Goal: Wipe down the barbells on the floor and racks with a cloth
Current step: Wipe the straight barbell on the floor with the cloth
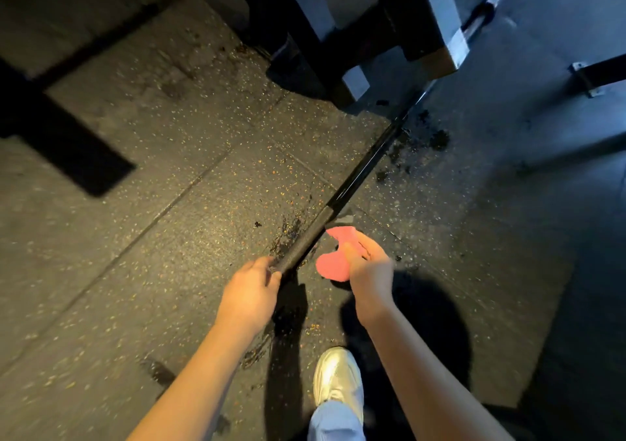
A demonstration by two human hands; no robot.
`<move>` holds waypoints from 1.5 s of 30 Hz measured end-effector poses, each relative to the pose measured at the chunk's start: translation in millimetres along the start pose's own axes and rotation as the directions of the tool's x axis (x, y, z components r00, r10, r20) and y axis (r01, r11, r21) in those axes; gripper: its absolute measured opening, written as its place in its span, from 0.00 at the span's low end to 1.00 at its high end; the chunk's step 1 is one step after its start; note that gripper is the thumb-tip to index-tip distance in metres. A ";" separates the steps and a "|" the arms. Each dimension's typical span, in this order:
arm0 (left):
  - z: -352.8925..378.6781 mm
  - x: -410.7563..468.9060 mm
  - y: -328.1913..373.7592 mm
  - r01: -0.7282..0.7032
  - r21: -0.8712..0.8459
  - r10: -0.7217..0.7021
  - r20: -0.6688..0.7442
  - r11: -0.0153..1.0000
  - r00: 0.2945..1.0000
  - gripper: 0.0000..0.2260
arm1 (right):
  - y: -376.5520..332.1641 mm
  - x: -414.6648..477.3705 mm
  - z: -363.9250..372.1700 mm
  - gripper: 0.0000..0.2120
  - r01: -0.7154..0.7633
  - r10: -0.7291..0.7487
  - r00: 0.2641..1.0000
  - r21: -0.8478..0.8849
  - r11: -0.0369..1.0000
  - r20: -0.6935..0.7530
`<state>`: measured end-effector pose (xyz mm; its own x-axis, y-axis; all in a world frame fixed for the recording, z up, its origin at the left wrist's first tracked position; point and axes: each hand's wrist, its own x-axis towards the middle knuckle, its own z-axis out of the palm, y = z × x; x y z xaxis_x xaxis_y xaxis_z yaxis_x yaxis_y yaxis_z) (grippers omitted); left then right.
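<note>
**Now: bar end lifted, cloth about to go on**

Basically 1 barbell (352, 176) runs from the near centre diagonally to the far right, passing under the rack frame (420, 24). The left hand (250, 286) is clenched around the knurled near end of the bar, apparently holding it up off the rubber floor (135, 203); judging by the shadow beneath, that end is raised, probably so the cloth can wrap all the way round. The right hand (369, 268) grasps a pink cloth (333, 261), bunched, just right of the bar and near the knurled section. Cannot tell if the cloth touches the bar; it looks just apart. Likely step: start of a wipe along the shaft, left hand steadying while the right slides the cloth toward the far end. Task looks early for this bar.

A 2nd bar (491, 3) sits at the far right, beyond the rack, untouched here. Dark crumbs and scuffs litter the floor beside the shaft. 1 silver shoe (338, 379) is planted near, right of the bar line.

Containers: none in view, no bucket or spray bottle visible.
</note>
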<state>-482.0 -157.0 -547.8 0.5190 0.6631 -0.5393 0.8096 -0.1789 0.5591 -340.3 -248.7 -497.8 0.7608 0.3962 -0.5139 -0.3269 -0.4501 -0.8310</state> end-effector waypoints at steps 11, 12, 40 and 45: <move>-110.6 -82.4 126.3 0.141 -0.073 -0.134 0.096 0.987 0.986 0.14 | -145.8 -79.0 -53.1 0.09 -0.141 0.141 0.988 0.012 0.990 -0.063; -119.2 -87.2 137.3 0.170 -0.093 -0.161 0.093 0.981 0.983 0.14 | -159.0 -84.5 -57.3 0.10 -0.130 0.129 0.990 -0.008 0.991 -0.059; -152.3 -12.0 260.3 0.372 -0.193 -0.331 0.211 0.908 0.920 0.16 | -278.6 47.1 -103.8 0.10 -0.086 0.090 0.996 -0.290 0.953 0.001; -112.1 8.3 270.9 0.550 -0.186 -0.518 0.192 0.814 0.833 0.15 | -251.2 125.3 -102.0 0.13 0.052 0.184 0.936 -0.636 0.770 0.300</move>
<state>-289.1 -118.4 -330.2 0.0653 0.5062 -0.8599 0.8935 0.3540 0.2762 -105.6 -167.7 -331.7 0.4838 0.5280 -0.6980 0.1446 -0.8348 -0.5312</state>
